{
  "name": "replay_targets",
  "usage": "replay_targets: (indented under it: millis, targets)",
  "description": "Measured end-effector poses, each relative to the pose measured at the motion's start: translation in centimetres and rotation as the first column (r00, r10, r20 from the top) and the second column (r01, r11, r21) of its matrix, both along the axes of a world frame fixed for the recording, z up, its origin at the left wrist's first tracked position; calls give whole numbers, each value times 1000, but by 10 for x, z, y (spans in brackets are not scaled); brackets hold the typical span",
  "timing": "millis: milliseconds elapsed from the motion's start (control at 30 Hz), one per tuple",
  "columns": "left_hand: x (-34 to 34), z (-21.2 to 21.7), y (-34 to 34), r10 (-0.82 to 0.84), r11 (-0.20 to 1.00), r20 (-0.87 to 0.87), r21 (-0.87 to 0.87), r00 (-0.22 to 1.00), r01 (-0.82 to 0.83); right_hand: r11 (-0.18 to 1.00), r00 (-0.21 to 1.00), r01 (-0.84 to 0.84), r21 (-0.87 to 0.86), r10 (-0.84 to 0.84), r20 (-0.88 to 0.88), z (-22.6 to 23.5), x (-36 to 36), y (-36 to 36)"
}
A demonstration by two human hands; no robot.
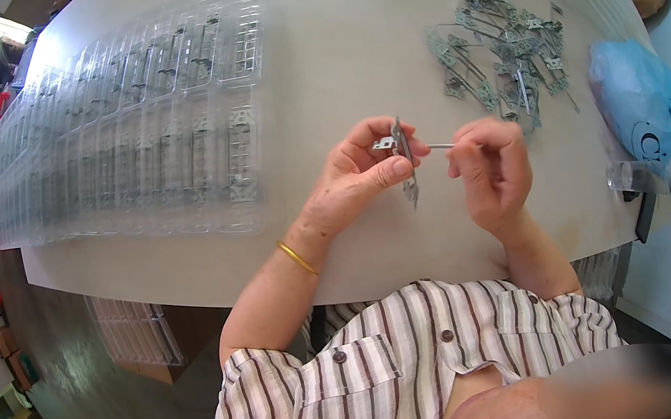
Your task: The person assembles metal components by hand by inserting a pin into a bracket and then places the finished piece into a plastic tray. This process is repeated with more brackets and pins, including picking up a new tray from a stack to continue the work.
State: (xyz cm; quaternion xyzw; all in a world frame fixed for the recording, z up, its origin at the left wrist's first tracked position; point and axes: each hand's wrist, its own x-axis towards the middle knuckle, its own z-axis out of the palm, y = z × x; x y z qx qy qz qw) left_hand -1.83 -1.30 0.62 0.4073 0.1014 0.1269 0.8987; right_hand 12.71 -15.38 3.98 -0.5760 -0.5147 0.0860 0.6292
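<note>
Seen from the head camera, looking down: a pale grey counter (343, 47) with a curved near edge fills most of the picture, standing over a dark floor with cardboard boxes at the lower left and a bright window at the upper left. The left hand (361, 174), with a gold bangle (297, 257) on its wrist, has its grip clenched around a small metal bracket (398, 147), held upright above the counter's middle, near the front edge. The right hand (489, 164) sits just beside it, its grip pinched on a thin metal pin (439, 145) whose tip points toward the bracket; whether pin and bracket touch is hard to make out. Fingers cover much of both parts. To the left, rows of clear plastic trays (133, 128) lie across the counter, blurred toward the far edge. At the upper right lies a loose heap of grey metal parts (499, 41), and right of it a crumpled blue plastic bag (638, 102), with a clear plastic piece (646, 177) at the counter's edge. A striped shirt (408, 367) fills the lower edge of the frame.
</note>
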Motion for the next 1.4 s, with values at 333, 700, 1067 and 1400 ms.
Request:
replay_targets:
  millis: [333,700,1067,1400]
  targets:
    - [4,4,-3,268,961,183,12,946,-275,895,788,-168,-413,-130,-602,14,18,4]
    - [0,-1,-5,211,951,218,179,953,-252,839,587,-370,-399,-121,-801,-3,26,7]
    - [0,15,-7,129,983,102,116,986,-141,945,778,-173,-278,-42,-626,-1,26,4]
    - [-4,13,5,-99,995,-112,-24,989,97,923,780,-314,-221,118,-614,-5,25,2]
